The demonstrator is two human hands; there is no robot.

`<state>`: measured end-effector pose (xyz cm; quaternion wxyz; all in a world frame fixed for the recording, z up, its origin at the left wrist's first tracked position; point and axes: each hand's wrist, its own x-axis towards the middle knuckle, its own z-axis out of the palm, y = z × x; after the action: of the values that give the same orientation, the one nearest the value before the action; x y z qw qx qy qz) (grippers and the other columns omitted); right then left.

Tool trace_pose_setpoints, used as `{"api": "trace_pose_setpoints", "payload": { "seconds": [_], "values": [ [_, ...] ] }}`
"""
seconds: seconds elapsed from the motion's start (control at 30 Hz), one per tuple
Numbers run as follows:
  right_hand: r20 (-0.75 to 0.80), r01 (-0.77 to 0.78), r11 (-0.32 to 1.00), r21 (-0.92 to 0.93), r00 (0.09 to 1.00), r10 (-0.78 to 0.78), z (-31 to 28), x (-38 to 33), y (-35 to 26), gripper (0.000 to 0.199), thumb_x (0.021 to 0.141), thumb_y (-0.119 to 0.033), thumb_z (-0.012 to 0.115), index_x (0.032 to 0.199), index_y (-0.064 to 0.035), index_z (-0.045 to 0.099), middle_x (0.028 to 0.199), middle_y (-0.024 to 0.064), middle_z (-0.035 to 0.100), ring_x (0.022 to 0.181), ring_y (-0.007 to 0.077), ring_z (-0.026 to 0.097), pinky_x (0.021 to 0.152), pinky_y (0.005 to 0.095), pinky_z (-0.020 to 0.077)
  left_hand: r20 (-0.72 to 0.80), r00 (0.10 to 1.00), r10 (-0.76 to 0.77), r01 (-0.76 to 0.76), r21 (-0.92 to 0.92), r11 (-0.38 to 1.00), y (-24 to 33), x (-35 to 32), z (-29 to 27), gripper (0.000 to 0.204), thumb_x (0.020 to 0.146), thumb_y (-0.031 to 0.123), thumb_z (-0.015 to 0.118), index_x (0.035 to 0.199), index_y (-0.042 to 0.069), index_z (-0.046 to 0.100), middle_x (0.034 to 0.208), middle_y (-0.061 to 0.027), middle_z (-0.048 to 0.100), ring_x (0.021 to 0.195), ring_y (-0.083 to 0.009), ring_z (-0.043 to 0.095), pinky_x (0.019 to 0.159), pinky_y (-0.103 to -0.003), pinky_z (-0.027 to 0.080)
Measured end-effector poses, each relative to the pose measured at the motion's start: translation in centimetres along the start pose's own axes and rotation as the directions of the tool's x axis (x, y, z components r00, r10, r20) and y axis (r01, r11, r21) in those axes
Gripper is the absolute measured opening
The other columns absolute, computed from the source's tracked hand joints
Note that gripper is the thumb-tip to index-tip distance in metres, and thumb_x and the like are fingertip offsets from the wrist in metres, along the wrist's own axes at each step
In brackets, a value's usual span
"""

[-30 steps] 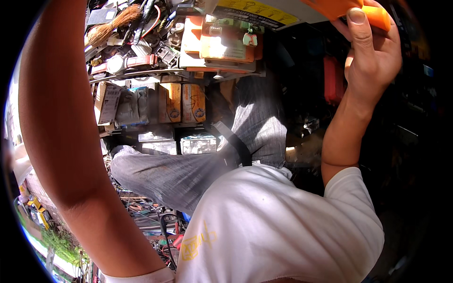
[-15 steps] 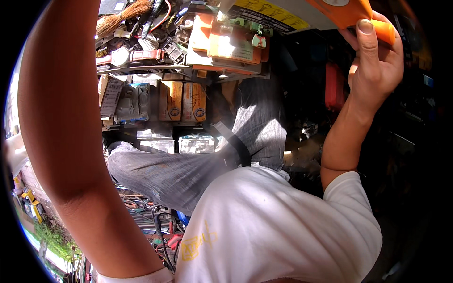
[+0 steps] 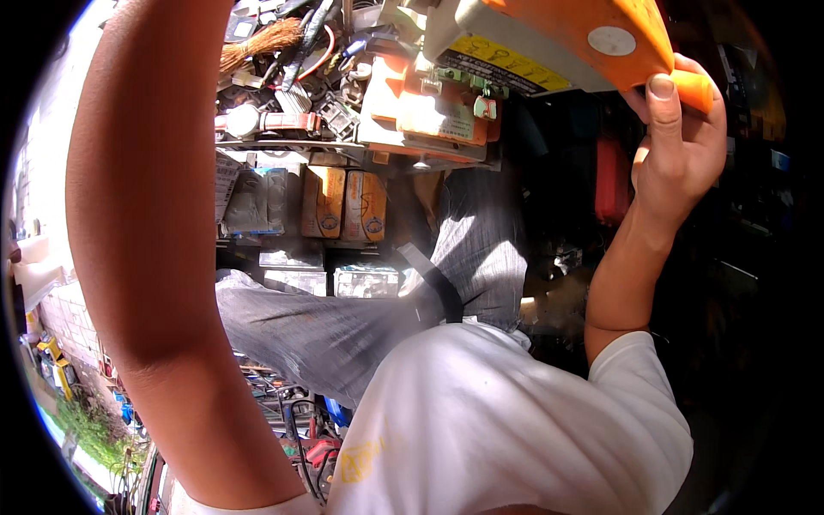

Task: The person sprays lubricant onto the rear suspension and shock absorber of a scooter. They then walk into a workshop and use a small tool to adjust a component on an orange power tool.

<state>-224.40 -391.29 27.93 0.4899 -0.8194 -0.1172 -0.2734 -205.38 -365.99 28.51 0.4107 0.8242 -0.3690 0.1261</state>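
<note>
My right hand (image 3: 682, 150) is closed around an orange knob (image 3: 693, 92), with the thumb pressed along its near side. The knob sits at the right end of the orange cover (image 3: 566, 21) of a grey key-cutting machine (image 3: 592, 80). A yellow strip with key drawings (image 3: 508, 60) runs along the machine's front. Up past the upper edge of the picture reaches my left arm (image 3: 146, 215), so that hand is out of sight. Below the machine's left part lies an orange base (image 3: 446, 116) with green clamp-like parts (image 3: 485, 106).
Tools, a straw brush (image 3: 262, 45) and a wristwatch (image 3: 245, 121) crowd the bench at the upper left. Orange cardboard boxes (image 3: 365, 206) stand on a shelf beneath. My legs in grey jeans (image 3: 309, 330) are close below it. A red case (image 3: 611, 182) stands in shadow.
The whole view has shifted, so the machine and bench appear lower and slightly farther right. My right hand keeps its grip on the knob.
</note>
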Motion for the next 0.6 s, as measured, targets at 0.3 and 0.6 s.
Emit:
{"api": "trace_pose_setpoints", "payload": {
  "seconds": [0.3, 0.6],
  "values": [
    [-0.034, 0.026, 0.999, -0.038, 0.999, -0.027, 0.4, -0.1, -0.2, 0.030, 0.086, -0.010, 0.070, 0.108, 0.0042, 0.056, 0.096, 0.0105, 0.062, 0.086, 0.0167, 0.063, 0.079, 0.0335, 0.0576, 0.032, 0.999, -0.035, 0.036, -0.028, 0.999, 0.2, -0.2, 0.5, 0.051, 0.081, 0.044, 0.072, 0.117, 0.008, 0.066, 0.050, 0.0008, 0.053, 0.038, -0.0055, 0.039, 0.041, -0.023, 0.038],
    [-0.006, 0.070, 0.988, -0.141, 0.997, -0.072, -0.3, -0.1, 0.2, 0.031, 0.088, -0.011, 0.067, 0.110, 0.0063, 0.055, 0.105, 0.0146, 0.060, 0.092, 0.0216, 0.064, 0.081, 0.0411, 0.0587, 0.052, 0.998, -0.032, 0.036, -0.063, 0.997, -0.1, 0.0, 0.5, 0.052, 0.080, 0.045, 0.073, 0.117, 0.008, 0.066, 0.054, 0.0005, 0.056, 0.038, -0.0050, 0.040, 0.041, -0.023, 0.039]
  ]
}}
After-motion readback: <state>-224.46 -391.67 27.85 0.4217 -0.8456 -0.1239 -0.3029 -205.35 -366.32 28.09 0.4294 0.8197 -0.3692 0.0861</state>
